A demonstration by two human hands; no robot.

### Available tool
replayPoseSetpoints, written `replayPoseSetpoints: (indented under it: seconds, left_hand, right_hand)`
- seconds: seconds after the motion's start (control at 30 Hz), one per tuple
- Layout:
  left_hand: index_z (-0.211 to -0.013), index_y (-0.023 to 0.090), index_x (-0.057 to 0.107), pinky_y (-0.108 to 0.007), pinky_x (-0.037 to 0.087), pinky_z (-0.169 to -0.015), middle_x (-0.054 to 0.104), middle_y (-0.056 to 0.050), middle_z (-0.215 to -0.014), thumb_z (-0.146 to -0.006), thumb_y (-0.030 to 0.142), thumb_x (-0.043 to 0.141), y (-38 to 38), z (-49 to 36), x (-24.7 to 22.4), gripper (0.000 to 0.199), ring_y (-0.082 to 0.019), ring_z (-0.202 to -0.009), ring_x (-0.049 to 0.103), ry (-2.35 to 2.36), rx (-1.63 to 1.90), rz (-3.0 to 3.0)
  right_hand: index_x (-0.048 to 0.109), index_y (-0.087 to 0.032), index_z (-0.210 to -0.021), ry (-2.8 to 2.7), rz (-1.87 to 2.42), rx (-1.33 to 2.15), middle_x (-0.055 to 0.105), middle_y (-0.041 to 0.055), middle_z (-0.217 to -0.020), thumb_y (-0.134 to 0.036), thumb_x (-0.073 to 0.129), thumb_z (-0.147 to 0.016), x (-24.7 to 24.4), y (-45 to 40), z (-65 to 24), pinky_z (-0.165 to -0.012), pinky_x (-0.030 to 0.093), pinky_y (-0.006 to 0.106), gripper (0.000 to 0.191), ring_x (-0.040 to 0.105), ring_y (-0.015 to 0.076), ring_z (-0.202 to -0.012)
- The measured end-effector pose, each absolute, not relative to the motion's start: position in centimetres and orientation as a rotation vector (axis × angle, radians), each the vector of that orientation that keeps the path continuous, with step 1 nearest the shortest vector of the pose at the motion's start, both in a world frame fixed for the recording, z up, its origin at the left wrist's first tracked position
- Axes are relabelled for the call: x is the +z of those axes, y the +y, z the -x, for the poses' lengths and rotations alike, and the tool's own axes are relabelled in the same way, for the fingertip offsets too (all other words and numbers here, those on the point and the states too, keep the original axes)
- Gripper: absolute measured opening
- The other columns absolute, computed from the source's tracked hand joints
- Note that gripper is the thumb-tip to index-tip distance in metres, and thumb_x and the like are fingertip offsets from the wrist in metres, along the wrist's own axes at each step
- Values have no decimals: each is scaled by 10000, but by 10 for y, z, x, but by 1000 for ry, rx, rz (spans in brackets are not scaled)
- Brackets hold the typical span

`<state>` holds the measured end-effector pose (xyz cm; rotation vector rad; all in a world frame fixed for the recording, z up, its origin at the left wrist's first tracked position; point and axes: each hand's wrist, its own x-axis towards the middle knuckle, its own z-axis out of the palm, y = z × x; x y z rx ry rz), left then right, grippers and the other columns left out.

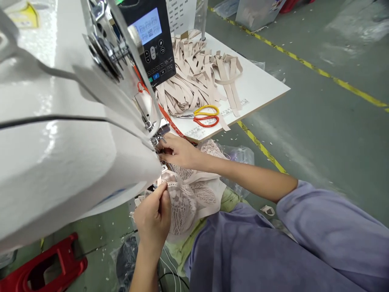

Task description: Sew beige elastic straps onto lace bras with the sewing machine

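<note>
Left hand [153, 215], head view: thumb and forefinger pinching the lace garment's [184, 207] edge!
Right hand [185, 153]: tucked beside the sewing machine's [75, 162] foot, fingertips partly hidden; grip can't be told.
Lace garment: just below the machine head, draping toward the lap.
Edge: best guided flat, lightly taut, fingertips clear of the foot.

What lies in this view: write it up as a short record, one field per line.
Left hand: pinching the edge of a pale beige lace garment
Right hand: fingers beside the shiny metal needle assembly; grip unclear
Machine: glossy white sewing machine, black rectangular control panel with lit screen
Work surface: flat white tabletop bearing a heap of beige fabric strips and metal scissors with yellow and red handles
Floor: green, with yellow-and-black tape
</note>
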<state>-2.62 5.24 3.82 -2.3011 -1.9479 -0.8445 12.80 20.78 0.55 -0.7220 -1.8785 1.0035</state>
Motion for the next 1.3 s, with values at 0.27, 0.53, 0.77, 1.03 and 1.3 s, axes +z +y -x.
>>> replayPoseSetpoints:
  seconds: [0.27, 0.53, 0.77, 1.03, 1.3]
  left_hand:
    - [-1208, 203, 690, -214, 533, -658, 782, -66, -1049, -947, 276, 554, 48, 31, 25, 303, -165, -792, 751, -2024, -902, 2229]
    - [-1160, 220, 731, -210, 555, -750, 778, -53, -1074, -937, 245, 573, 50, 33, 24, 274, -173, -892, 755, -2062, -1008, 2244]
    - [-1169, 244, 734, -211, 526, -600, 787, -51, -1027, -933, 240, 566, 53, 35, 27, 291, -169, -766, 751, -2119, -989, 2249]
    - [-1169, 258, 734, -258, 581, -737, 784, -55, -1041, -922, 273, 563, 59, 38, 25, 301, -215, -911, 752, -2145, -976, 2210]
    - [-1201, 272, 718, -252, 593, -781, 772, -56, -1095, -914, 312, 569, 56, 42, 19, 326, -215, -980, 740, -2174, -982, 2202]
  right_hand:
    - [606, -169, -842, -1844, 731, 1031, 553, 21, -955, -168, 602, -856, 7, 206, -130, -729, 395, 259, 15, 509, 124, -796]
    - [623, -166, -830, -1874, 788, 1008, 589, 41, -1024, -197, 614, -855, 9, 200, -131, -717, 414, 262, 41, 511, 127, -772]
    - [588, -177, -814, -1925, 785, 989, 596, 49, -996, -154, 592, -809, 18, 204, -128, -726, 464, 304, 23, 555, 155, -753]
    - [512, -197, -720, -1982, 808, 939, 559, 31, -875, -132, 602, -784, 22, 212, -129, -750, 467, 324, 127, 574, 201, -856]
    - [562, -201, -815, -1990, 795, 963, 607, 43, -991, -143, 580, -809, 16, 215, -129, -785, 465, 307, 61, 574, 184, -883]
